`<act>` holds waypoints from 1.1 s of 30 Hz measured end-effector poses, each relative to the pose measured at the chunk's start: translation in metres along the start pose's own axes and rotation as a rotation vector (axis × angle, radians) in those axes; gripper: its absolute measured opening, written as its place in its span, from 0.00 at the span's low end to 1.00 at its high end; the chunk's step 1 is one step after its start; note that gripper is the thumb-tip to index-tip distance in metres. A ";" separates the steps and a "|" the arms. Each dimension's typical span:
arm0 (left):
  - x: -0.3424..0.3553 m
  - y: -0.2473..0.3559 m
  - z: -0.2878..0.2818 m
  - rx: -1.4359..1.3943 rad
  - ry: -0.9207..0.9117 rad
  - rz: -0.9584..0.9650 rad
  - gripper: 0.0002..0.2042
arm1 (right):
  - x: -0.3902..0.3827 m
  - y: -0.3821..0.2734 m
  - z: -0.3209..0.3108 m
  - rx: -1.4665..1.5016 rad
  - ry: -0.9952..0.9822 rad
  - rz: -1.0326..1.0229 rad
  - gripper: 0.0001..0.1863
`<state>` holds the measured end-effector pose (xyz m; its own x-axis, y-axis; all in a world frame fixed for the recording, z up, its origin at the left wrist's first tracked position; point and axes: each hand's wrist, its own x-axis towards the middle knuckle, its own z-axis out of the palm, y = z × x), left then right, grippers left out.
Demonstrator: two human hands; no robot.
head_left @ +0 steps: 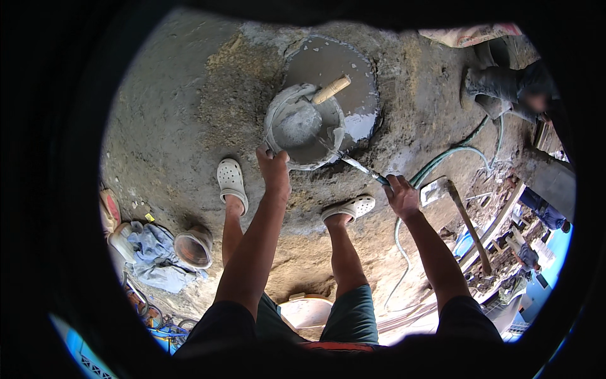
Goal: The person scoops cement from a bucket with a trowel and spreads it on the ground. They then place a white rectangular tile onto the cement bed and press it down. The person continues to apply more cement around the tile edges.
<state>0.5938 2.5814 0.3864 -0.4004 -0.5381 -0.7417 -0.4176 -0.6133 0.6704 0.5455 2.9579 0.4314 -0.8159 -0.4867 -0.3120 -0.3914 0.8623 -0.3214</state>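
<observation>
Left hand: clamped on the mortar bucket rim.
Right hand: closed around a trowel, probably, blade in the bucket.

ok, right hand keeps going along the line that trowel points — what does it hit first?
Probably the bucket: the right hand aims the trowel up-left into its near rim and the grey mortar inside. Depth is unclear.

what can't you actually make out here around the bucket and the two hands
Head view only:
- Trowel: its blade end is sunk in the grey mix inside the bucket.
- Right hand: the fingers wrap the trowel handle, so the handle end is covered.
- Left hand: the fingertips curl over the bucket rim, out of sight.
- Wooden handle: what it belongs to is buried in mortar.
- Torso: cut off by the dark fisheye rim.
</observation>
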 end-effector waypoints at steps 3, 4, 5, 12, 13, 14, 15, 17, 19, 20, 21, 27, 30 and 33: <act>0.001 0.004 0.000 0.005 -0.002 0.004 0.28 | 0.004 0.000 0.000 -0.002 -0.027 0.016 0.14; 0.001 0.005 0.001 0.009 0.002 0.007 0.27 | 0.004 0.000 0.000 -0.009 -0.027 0.011 0.15; 0.001 0.006 0.001 0.019 0.008 0.009 0.27 | 0.005 0.000 0.001 -0.014 -0.038 0.016 0.15; 0.004 0.008 0.001 0.020 0.037 0.009 0.28 | 0.006 0.001 0.000 -0.024 -0.043 0.033 0.14; 0.005 0.008 0.001 0.007 0.038 0.009 0.28 | 0.006 0.001 -0.001 -0.023 -0.041 0.029 0.14; 0.005 0.009 0.001 0.003 0.044 -0.003 0.28 | 0.006 0.002 -0.001 -0.023 -0.052 0.037 0.14; 0.005 0.009 0.001 -0.011 0.040 0.005 0.28 | 0.007 0.001 -0.001 -0.033 -0.074 0.067 0.14; 0.005 0.010 0.002 -0.013 0.047 -0.013 0.28 | 0.008 0.002 -0.001 -0.017 -0.045 0.036 0.14; 0.005 0.012 0.003 0.006 0.052 0.000 0.29 | 0.009 0.003 -0.001 -0.014 -0.038 0.031 0.15; 0.004 0.013 0.003 0.027 0.066 -0.010 0.29 | 0.009 0.003 -0.001 -0.014 -0.041 0.032 0.15; 0.003 0.014 0.004 0.017 0.059 0.000 0.29 | 0.009 0.004 0.000 -0.013 -0.057 0.049 0.15; 0.002 0.017 0.006 -0.007 0.056 0.004 0.29 | 0.007 0.005 0.003 -0.019 -0.055 0.039 0.15; 0.002 0.016 0.005 -0.004 0.044 0.006 0.29 | 0.005 0.004 0.002 -0.025 -0.074 0.051 0.15; 0.001 0.017 0.005 0.002 0.045 -0.002 0.31 | 0.003 0.003 -0.001 -0.037 -0.093 0.069 0.14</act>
<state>0.5822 2.5735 0.3971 -0.3626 -0.5625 -0.7430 -0.4196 -0.6133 0.6691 0.5412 2.9594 0.4303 -0.7989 -0.4355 -0.4148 -0.3525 0.8979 -0.2638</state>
